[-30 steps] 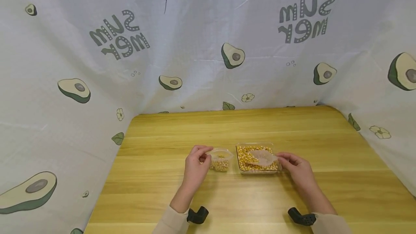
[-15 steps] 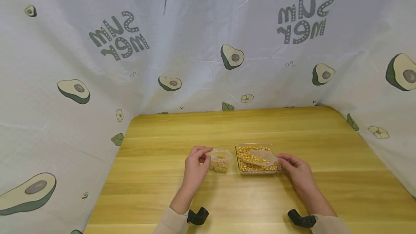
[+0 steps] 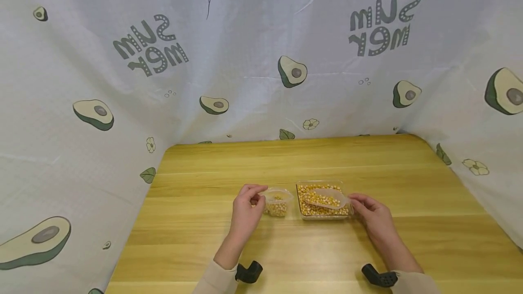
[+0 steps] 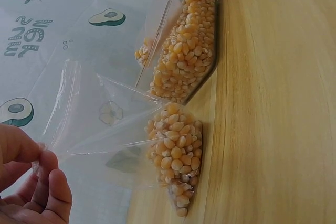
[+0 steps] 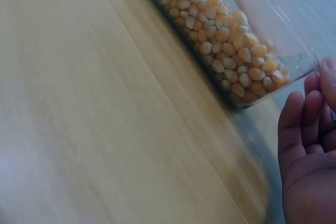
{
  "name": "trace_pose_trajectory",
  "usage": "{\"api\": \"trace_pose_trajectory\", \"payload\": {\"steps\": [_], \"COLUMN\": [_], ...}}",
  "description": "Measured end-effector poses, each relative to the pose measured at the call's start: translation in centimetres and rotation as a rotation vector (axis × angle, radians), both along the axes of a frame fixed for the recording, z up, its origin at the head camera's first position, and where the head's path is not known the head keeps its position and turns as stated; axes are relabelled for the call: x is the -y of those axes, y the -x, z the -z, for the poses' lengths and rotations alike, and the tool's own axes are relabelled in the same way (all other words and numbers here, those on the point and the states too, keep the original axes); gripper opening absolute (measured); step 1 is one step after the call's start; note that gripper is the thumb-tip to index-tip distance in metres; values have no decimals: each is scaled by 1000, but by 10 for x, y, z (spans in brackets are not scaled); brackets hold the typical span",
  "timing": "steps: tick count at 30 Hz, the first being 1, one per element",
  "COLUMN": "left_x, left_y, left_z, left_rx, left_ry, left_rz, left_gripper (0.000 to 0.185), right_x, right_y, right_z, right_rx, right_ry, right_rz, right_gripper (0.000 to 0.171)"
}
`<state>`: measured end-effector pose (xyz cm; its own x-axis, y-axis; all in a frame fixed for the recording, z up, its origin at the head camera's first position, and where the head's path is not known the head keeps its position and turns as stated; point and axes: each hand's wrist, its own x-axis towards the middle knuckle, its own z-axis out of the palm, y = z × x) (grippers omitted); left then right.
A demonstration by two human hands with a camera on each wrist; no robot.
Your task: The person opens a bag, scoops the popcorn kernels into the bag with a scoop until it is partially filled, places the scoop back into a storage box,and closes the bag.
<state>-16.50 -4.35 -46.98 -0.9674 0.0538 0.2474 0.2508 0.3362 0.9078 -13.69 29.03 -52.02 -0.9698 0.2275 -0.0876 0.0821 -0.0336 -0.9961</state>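
The left hand [image 3: 245, 208] is pinching the bag's [image 3: 278, 201] rim — kernels inside. At its 3 o'clock, the right hand [image 3: 373, 217] is gripping a scoop [image 3: 327, 198] over the tray [image 3: 324, 214].

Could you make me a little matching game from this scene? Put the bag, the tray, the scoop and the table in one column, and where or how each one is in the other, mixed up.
Things:
1. Clear plastic bag
2. Clear tray
3. Clear scoop
4. Wooden table

States:
A. Carries everything, with avocado-print cloth behind it
B. Pinched at its open top by the left hand, some corn kernels in the bottom
C. Held by the right hand and lying over the kernels
D. Rests flat, full of corn kernels

Pairs: 1-B, 2-D, 3-C, 4-A
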Motion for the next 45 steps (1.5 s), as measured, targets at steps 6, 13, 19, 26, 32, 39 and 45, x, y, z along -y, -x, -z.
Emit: {"api": "trace_pose_trajectory", "payload": {"steps": [6, 13, 19, 26, 32, 39, 45], "left_x": [-1, -2, -3, -5, -4, -4, -5], "left_y": [0, -1, -1, 0, -1, 0, -3], "left_z": [0, -1, 1, 1, -3, -2, -2], "left_rx": [9, 7, 6, 15, 14, 6, 2], "left_ry": [-6, -5, -6, 10, -1, -20, -30], "left_rz": [5, 4, 7, 5, 14, 18, 15], "left_gripper": [26, 26, 26, 26, 26, 26, 26], "right_x": [-3, -5, -5, 3, 19, 36, 47], "right_y": [-1, -3, -6, -6, -5, 1, 2], "right_z": [-1, -6, -19, -41, -53, -60, -61], "right_rx": [5, -39, -84, -103, -116, -136, -76], "right_ry": [43, 108, 89, 37, 19, -27, -185], "right_rz": [6, -10, -49, -90, -107, -124, -112], "right_gripper": [11, 14, 15, 16, 18, 20, 27]}}
